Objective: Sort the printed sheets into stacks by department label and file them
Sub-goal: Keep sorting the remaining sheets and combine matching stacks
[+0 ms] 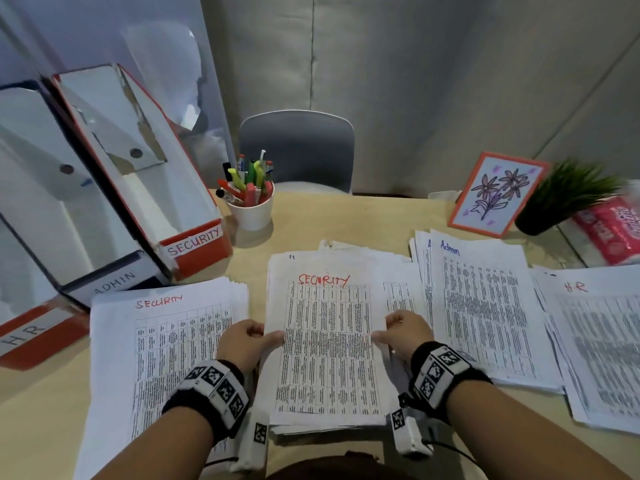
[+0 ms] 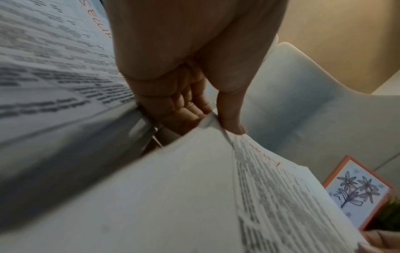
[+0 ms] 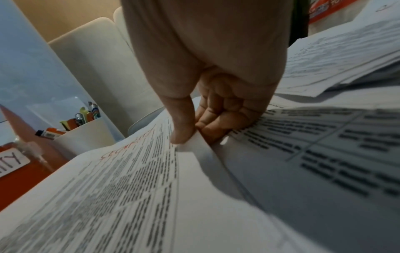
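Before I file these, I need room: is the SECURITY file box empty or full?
Empty: the SECURITY file box shows only bare white inner walls.

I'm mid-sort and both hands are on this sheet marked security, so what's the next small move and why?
Probably lift the SECURITY sheet and carry it left onto the SECURITY stack. The left hand and right hand each pinch a side edge, its red label matches that stack's, and the Admin stack and HR stack lie to the right.
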The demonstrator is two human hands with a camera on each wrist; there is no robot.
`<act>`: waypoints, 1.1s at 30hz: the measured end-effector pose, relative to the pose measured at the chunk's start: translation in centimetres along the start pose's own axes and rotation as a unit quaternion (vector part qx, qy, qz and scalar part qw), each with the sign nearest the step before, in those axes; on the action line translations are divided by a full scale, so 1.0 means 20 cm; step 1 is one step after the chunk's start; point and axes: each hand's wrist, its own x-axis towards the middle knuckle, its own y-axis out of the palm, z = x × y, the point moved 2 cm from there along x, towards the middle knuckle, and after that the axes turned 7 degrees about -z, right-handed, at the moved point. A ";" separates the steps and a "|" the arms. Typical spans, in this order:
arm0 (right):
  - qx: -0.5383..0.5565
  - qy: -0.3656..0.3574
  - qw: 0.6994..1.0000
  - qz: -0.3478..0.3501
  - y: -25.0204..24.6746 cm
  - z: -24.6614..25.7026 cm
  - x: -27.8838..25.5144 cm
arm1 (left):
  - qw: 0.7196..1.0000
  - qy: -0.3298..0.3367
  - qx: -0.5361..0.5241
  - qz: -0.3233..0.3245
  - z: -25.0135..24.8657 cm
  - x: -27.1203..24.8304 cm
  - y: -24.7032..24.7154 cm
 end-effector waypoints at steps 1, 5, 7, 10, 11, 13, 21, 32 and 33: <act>-0.001 -0.003 1.000 -0.004 -0.01 -0.01 0.00 | 1.000 -0.007 -0.013 -0.002 0.01 0.01 0.00; -0.028 -0.019 0.999 -0.022 -0.07 -0.01 0.00 | 0.999 -0.022 -0.031 -0.001 0.02 0.03 0.00; -0.017 -0.016 0.999 -0.042 -0.12 -0.03 0.02 | 0.999 -0.015 -0.033 -0.009 0.02 0.03 -0.01; 0.017 -0.005 0.995 -0.098 -0.24 -0.09 0.07 | 0.999 -0.017 -0.045 -0.021 0.01 0.02 -0.02; 0.019 0.000 0.993 -0.113 -0.28 -0.13 0.09 | 0.999 -0.019 -0.044 -0.021 0.01 0.01 -0.02; 0.035 0.022 0.990 -0.138 -0.35 -0.21 0.12 | 0.999 -0.018 -0.041 -0.020 0.00 0.01 -0.03; 0.073 0.097 0.979 -0.164 -0.42 -0.37 0.13 | 1.000 -0.012 0.022 -0.011 0.00 0.03 -0.03; 0.126 0.051 0.990 -0.038 -0.16 -0.17 0.12 | 0.999 -0.012 0.038 0.011 -0.09 -0.03 -0.03; 0.115 0.045 0.992 -0.022 -0.13 -0.13 0.10 | 0.999 -0.012 0.032 0.014 -0.10 -0.04 -0.02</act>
